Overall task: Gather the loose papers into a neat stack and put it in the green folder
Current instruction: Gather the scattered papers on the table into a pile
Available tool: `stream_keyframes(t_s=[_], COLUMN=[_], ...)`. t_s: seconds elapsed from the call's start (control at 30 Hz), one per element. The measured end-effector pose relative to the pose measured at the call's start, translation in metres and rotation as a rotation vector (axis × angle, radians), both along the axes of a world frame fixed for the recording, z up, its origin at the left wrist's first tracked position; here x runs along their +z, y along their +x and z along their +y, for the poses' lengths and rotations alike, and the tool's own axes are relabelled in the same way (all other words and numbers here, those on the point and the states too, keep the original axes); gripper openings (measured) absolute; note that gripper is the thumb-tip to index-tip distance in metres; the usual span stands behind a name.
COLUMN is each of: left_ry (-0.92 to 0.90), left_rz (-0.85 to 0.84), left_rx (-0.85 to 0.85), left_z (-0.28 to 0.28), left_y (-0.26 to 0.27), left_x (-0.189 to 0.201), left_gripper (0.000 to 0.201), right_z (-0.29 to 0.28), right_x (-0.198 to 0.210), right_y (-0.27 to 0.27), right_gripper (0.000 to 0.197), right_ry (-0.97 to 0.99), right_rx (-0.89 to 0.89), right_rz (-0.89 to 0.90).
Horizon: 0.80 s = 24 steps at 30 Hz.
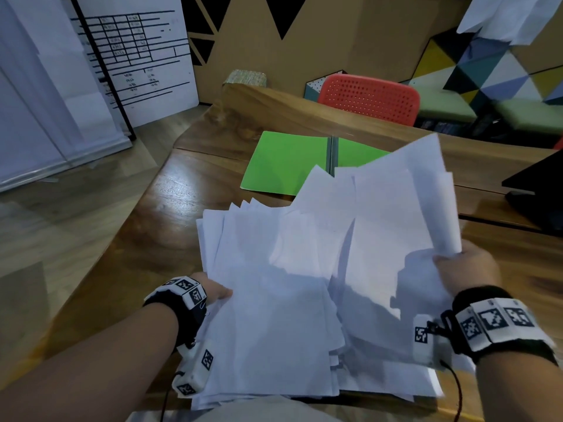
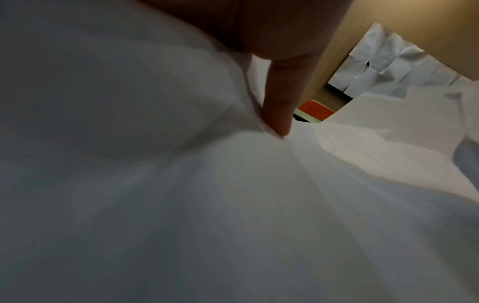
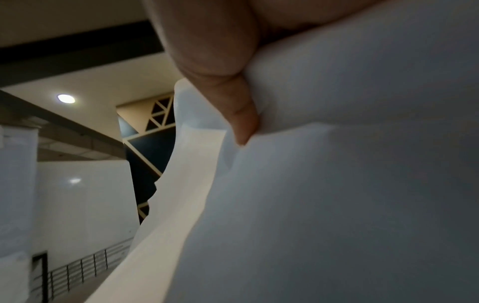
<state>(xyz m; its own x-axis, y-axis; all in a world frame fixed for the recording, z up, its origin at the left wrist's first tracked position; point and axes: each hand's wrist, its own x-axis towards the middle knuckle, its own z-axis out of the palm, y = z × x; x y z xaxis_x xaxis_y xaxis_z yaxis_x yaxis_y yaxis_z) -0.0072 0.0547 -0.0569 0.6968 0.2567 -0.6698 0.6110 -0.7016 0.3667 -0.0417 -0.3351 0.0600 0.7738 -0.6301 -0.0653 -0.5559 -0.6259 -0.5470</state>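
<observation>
A loose, uneven bunch of white papers (image 1: 304,269) is lifted over the near part of the wooden table, its sheets fanned and curling up at the right. My left hand (image 1: 214,292) holds the bunch at its left edge; in the left wrist view the thumb (image 2: 278,102) presses into the paper (image 2: 233,205). My right hand (image 1: 466,269) grips the right edge, and its thumb (image 3: 233,106) pinches the sheets (image 3: 337,184). The green folder (image 1: 286,162) lies open flat on the table beyond the papers, its right half partly hidden by them.
A red perforated chair (image 1: 370,99) stands behind the table (image 1: 189,184). A dark laptop (image 1: 536,184) sits at the table's right edge. A small woven box (image 1: 245,78) rests at the far corner. White boards lean at the left, on the floor.
</observation>
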Motion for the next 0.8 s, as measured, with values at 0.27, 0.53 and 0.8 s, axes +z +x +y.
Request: stream_keyframes(t_s=[0.27,0.53,0.8], left_ry=[0.013,-0.013,-0.042], left_rz=[0.006,-0.01,-0.02], left_rx=[0.004,0.038,0.076], left_z=[0.0,0.0,0.0], left_y=[0.0,-0.002,-0.004], left_x=[0.001,0.0,0.001], left_gripper=[0.068,0.067,0.073], right_z=[-0.013,-0.006,-0.027], right_x=[0.003,-0.048,-0.06], right_y=[0.01,-0.008,-0.027], right_gripper=[0.03,0.009,0.02], right_ry=[0.028,0.085,0.16], right_rx=[0.02,0.035,-0.051], right_rz=[0.094,0.442,0.565])
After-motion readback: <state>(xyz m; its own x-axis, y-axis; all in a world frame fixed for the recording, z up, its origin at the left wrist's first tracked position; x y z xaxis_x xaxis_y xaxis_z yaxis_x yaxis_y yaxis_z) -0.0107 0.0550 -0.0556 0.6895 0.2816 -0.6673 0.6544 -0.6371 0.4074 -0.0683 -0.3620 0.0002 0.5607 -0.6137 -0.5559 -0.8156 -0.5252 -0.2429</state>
